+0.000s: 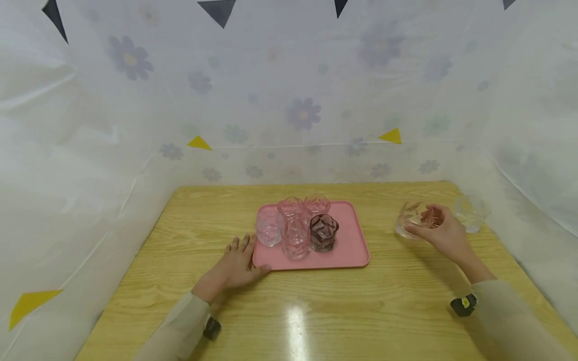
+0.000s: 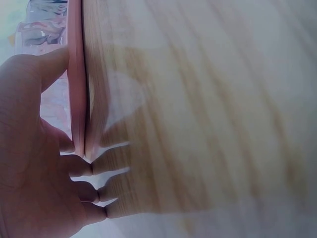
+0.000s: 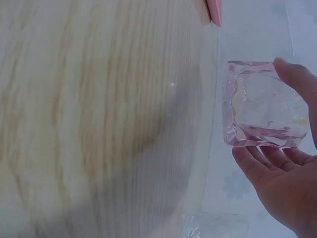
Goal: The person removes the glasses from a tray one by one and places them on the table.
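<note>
now 1 pinkish glass (image 3: 265, 106) is at the table's (image 1: 361, 311) r. side, in the r. hand (image 1: 444, 233), thumb & fingers pinching it from opp. sides, arm reaching fwd. l. hand (image 1: 237, 263), fingers spread, touches the near l. corner of 1 pink tray (image 1: 351, 235) w/ its thumb. tray holds 5: 1 dark glass (image 1: 323, 233), 4 lighter glasses (image 1: 296, 240). 1 clear glass (image 1: 471, 213) stands r. of the r. hand.

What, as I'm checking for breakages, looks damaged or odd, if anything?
No damage or spill shows. Only the dark glass stands out, its colour unlike the paler glasses beside it on the tray.
</note>
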The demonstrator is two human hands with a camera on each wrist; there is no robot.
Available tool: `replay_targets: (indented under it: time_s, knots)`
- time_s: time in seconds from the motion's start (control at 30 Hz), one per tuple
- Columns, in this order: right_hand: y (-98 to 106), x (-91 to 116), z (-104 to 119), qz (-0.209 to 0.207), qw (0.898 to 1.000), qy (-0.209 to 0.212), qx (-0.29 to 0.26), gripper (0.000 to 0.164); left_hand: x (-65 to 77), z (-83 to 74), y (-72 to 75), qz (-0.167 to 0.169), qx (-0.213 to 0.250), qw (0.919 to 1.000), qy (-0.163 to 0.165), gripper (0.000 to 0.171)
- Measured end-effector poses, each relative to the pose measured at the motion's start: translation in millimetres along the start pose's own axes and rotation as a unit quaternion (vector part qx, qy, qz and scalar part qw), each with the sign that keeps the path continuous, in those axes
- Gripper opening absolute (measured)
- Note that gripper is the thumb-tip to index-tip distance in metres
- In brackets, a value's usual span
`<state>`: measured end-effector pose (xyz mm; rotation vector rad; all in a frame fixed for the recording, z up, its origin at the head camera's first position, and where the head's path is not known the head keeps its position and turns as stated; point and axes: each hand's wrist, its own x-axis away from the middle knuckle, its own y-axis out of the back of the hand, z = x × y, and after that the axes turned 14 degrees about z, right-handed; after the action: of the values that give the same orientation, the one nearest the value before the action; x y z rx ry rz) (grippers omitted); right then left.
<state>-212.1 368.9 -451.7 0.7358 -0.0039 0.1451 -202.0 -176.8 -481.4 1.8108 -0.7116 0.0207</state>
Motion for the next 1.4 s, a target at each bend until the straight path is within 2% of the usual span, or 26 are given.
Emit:
replay_targets:
  time_s: [0.47, 0.7, 1.4]
  knots:
    - [24.1, 28.6, -29.8, -0.020, 0.999, -0.028, -0.007, 0.090, -0.4, -0.7, 0.1, 0.002, 0.002, 1.0000, 0.002, 0.103]
    - [35.5, 44.3, -45.9, -0.044, 0.998, -0.045, 0.028, 0.094, -0.3, -1.3, 1.0, 0.002, 0.000, 1.0000, 0.003, 0.103]
    - [64.8, 64.6, -76.5, -0.064, 0.989, -0.115, 0.064, 0.103, 0.6, -0.5, 1.1, 0.003, 0.000, 1.0000, 0.001, 0.101]
